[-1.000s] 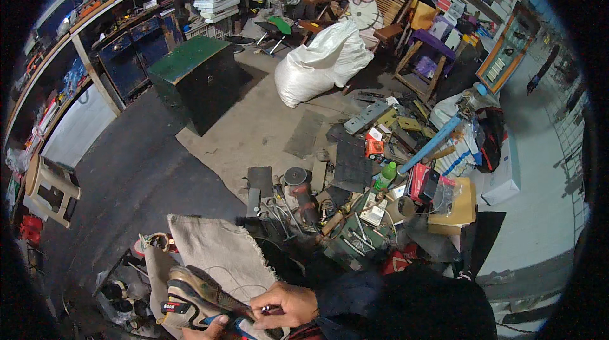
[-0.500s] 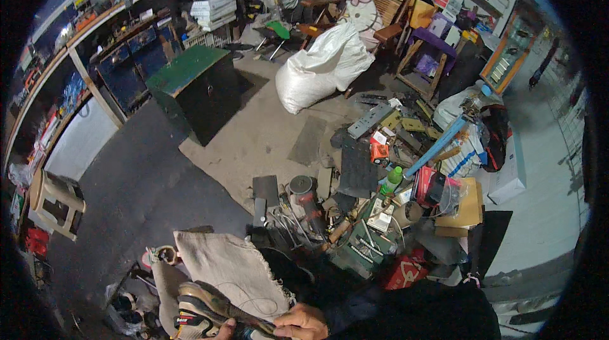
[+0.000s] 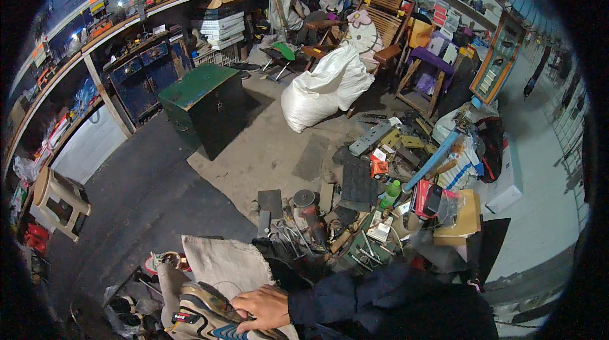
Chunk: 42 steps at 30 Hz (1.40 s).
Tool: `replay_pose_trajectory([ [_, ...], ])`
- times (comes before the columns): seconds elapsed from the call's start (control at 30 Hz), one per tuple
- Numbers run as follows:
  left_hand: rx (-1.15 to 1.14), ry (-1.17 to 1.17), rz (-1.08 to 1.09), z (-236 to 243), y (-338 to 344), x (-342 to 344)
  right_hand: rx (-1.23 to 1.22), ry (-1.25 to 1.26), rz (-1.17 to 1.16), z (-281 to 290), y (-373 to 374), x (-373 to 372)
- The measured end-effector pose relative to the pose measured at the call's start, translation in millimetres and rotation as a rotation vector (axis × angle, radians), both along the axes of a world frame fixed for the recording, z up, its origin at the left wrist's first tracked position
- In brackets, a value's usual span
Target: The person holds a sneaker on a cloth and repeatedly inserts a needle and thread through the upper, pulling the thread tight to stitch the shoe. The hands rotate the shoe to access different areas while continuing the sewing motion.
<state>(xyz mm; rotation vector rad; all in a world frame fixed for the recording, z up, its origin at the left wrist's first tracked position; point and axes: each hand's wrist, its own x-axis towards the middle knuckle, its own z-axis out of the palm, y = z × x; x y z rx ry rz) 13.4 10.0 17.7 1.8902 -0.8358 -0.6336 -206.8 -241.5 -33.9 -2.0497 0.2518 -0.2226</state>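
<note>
A beige and black sports shoe (image 3: 202, 313) with a small red patch lies at the bottom of the head view, on a pale woven cloth (image 3: 222, 262) with a frayed edge. My right hand (image 3: 263, 308) reaches in from the right in a dark sleeve. Its fingers are bent over the upper edge of the shoe, with the thumb apart on the near side, gripping it. A thin thread shows faintly on the cloth beside the shoe. My left hand is out of sight.
Right of the cloth lie hand tools (image 3: 295, 235), a green bottle (image 3: 391, 194) and boxes. Beyond stand a white sack (image 3: 327, 92) and a dark green cabinet (image 3: 203, 108). At the left are a plastic stool (image 3: 60, 203) and loaded shelves. A blue bar (image 3: 438, 159) leans over the clutter.
My right hand has moved left and up onto the shoe. My left hand, whose thumb showed on the shoe, has gone from sight. The view has tilted slightly up.
</note>
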Motion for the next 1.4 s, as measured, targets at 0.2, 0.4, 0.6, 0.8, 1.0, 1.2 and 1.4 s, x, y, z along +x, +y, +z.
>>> replay_pose_trajectory([
  [0.2,-0.624,0.865,0.33,-52.3,-0.7,-9.8,0.036,-0.01,-0.073,4.4,8.3,5.9],
  [0.4,-0.681,0.536,0.894,-33.9,13.2,70.2,0.059,0.106,-0.107,3.2,17.5,8.3],
  [0.6,-0.473,-0.108,0.711,-5.4,-2.7,18.3,0.052,0.063,-0.171,2.7,13.7,2.0],
  [0.8,-0.064,-0.562,-0.14,10.2,-65.5,-91.2,0.155,0.065,-0.134,14.4,6.5,-3.1],
  [1.0,-0.089,-0.668,-0.127,-8.5,-85.8,-87.9,0.109,-0.208,-0.013,27.2,3.0,-1.3],
  [1.2,-0.042,-0.556,-0.019,-12.7,-84.9,-91.1,-0.104,0.033,0.021,20.3,-23.5,-7.9],
  [1.4,-0.048,-0.429,0.087,-12.8,-91.3,-90.7,0.888,-0.448,-0.187,34.9,-55.6,-14.0],
])
